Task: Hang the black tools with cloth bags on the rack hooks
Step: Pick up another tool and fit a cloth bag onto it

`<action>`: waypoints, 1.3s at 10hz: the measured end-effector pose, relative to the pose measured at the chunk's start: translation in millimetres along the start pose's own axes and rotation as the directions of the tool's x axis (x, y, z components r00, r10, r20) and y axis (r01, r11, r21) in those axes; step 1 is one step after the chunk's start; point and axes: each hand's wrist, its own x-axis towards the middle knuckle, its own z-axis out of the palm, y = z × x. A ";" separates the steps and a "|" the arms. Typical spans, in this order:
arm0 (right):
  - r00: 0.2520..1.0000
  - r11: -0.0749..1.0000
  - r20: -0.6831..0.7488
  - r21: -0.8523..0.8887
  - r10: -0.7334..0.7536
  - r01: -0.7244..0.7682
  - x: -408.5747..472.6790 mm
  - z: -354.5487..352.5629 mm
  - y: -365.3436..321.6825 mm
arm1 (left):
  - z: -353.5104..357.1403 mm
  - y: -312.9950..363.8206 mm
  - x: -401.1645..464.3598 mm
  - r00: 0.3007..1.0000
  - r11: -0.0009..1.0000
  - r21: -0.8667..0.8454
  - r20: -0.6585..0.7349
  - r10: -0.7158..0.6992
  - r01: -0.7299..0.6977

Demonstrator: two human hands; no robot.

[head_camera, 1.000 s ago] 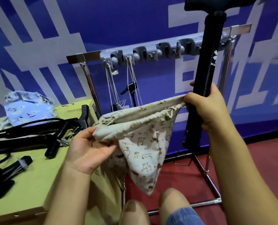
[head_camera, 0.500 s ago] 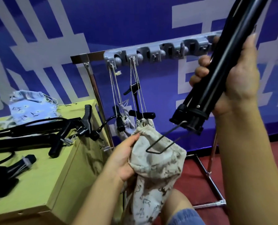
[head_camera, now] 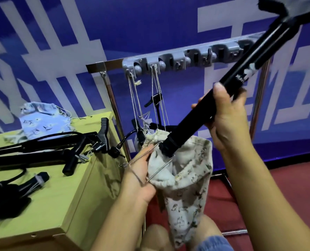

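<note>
While gripped, tool above bag.

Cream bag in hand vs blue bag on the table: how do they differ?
The cream bag is beige with brown prints; the blue bag is pale blue with dark prints. The cream bag hangs from the left hand, mouth open, with the black tool at its mouth; the blue bag lies slumped on the table, untouched. Both are printed cloth drawstring bags.

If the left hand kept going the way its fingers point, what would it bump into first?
Probably the other bagged black tool hanging on strings from the rack hooks. The left hand, holding the cloth bag, points up toward it, though depth is unclear.
</note>
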 end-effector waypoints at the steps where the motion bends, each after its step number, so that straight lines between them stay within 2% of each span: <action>1: 0.994 0.974 0.076 -0.209 -0.078 0.092 -5.0 -7.6 13.1 | -9.0 -2.4 9.1 0.992 0.988 0.099 -0.031 0.122 -0.118; 2: 0.985 0.908 0.149 -0.393 -0.089 0.142 -9.1 -11.4 23.1 | -2.0 -4.9 5.8 0.971 0.961 0.161 -0.047 0.235 -0.225; 3: 0.985 0.892 0.170 -0.443 -0.012 0.087 -13.7 -11.8 40.8 | 11.2 -3.7 -2.0 0.966 0.964 0.089 -0.044 0.255 -0.251; 4: 0.980 0.899 0.193 -0.437 0.054 0.037 -29.7 -8.2 55.0 | 18.9 2.4 -5.8 0.986 0.987 0.013 0.033 0.161 -0.161; 5: 0.965 0.947 0.209 -0.307 0.161 -0.091 -42.0 -5.7 61.5 | 18.6 11.8 -7.0 0.994 0.998 -0.037 0.090 0.060 -0.057; 6: 0.951 0.960 0.272 -0.271 0.147 -0.071 -42.4 -4.6 59.6 | 17.3 12.7 -11.7 0.988 1.000 -0.023 0.152 0.001 0.003; 7: 0.943 0.963 0.282 -0.249 0.177 -0.107 -42.0 -3.8 58.4 | 14.2 8.9 -16.2 0.965 0.991 -0.054 0.237 -0.107 0.123; 8: 0.938 0.918 0.241 -0.367 0.248 -0.148 -35.9 -8.7 47.1 | 8.1 14.9 -19.8 0.952 0.988 -0.068 0.284 -0.117 0.141; 9: 0.898 0.806 0.266 -0.575 0.350 -0.143 -23.6 -19.4 34.6 | -0.9 26.0 -17.9 0.949 0.993 -0.048 0.303 -0.088 0.108; 10: 0.954 0.815 0.180 -0.571 0.241 -0.098 -24.0 -19.4 38.6 | -0.6 28.0 -20.2 0.957 0.996 0.085 0.291 -0.010 -0.015; 11: 0.994 0.877 -0.020 -0.468 0.112 -0.108 -24.7 -13.3 44.1 | -2.1 19.5 -25.8 0.888 0.746 0.485 0.303 0.347 -0.457; 12: 0.994 0.844 -0.093 -0.536 -0.056 -0.002 -19.2 -11.2 38.5 | -14.1 -2.7 -24.0 0.821 0.292 0.817 0.336 0.461 -0.498; 13: 0.981 0.848 -0.150 -0.530 -0.122 0.024 -16.4 -11.9 39.8 | -24.7 -24.1 -13.1 0.909 0.238 0.916 0.229 0.348 -0.322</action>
